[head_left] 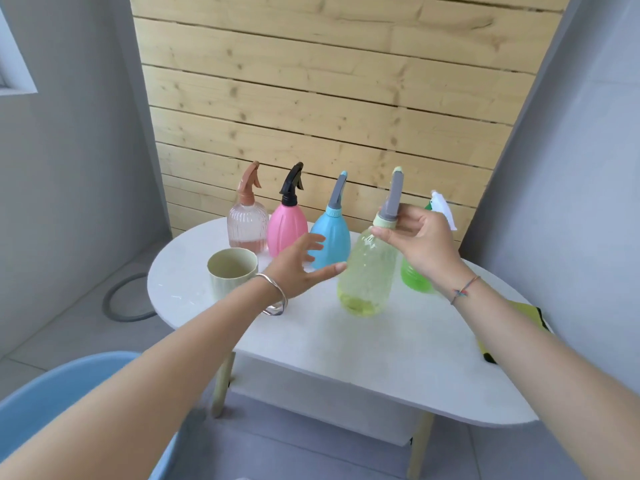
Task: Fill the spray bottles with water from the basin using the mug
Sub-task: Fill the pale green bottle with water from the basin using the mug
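The right hand [420, 244] grips the yellow bottle [370, 271] by its collar, fingers curled round the base of the sprayer. The left hand [298, 268] is spread open just left of the bottle's body, thumb tip at its side. The mug [230, 275] stands left of that wrist on the table [381, 358]. Blue [332, 233], pink [287, 226] and clear [247, 226] bottles stand beyond the left hand. The basin [52, 386] lies under the left forearm.

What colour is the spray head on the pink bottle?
Black spray head on the pink bottle, clearest in the head view.
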`<state>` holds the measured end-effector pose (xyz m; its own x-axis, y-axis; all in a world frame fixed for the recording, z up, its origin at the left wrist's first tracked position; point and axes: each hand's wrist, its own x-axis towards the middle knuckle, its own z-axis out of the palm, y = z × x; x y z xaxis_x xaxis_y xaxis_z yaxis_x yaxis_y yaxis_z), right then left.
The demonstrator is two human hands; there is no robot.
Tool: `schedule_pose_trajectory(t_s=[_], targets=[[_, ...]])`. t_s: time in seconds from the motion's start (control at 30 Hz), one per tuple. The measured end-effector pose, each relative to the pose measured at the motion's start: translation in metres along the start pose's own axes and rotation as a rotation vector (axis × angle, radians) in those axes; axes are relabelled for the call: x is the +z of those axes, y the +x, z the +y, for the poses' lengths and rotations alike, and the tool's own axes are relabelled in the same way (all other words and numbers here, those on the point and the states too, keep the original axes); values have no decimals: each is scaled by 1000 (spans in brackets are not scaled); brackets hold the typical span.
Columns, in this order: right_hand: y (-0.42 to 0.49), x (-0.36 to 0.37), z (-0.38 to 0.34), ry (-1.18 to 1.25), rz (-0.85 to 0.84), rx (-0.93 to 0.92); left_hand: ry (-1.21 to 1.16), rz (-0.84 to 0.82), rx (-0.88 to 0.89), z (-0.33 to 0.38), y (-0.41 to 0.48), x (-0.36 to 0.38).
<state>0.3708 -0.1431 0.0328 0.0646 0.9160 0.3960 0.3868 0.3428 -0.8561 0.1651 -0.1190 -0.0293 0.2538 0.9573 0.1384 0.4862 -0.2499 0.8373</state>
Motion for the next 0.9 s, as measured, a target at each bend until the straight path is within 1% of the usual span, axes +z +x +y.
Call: schedule_pose_trajectory(t_s=[0.1, 0.3, 0.47, 0.57, 0.9], targets=[[30, -12, 0, -34, 14, -5, 19, 29, -18, 10, 26, -8], [66, -17, 28, -102, 18, 16, 219, 0, -32, 20, 63, -1], [80, -11, 55, -108, -13, 81, 207, -16, -32, 13, 76, 11], [85, -7, 67, -114, -26, 99, 246, -17, -33, 7, 81, 16], [96, 6, 77, -52, -52, 86, 256, 6, -9, -6, 88, 19]])
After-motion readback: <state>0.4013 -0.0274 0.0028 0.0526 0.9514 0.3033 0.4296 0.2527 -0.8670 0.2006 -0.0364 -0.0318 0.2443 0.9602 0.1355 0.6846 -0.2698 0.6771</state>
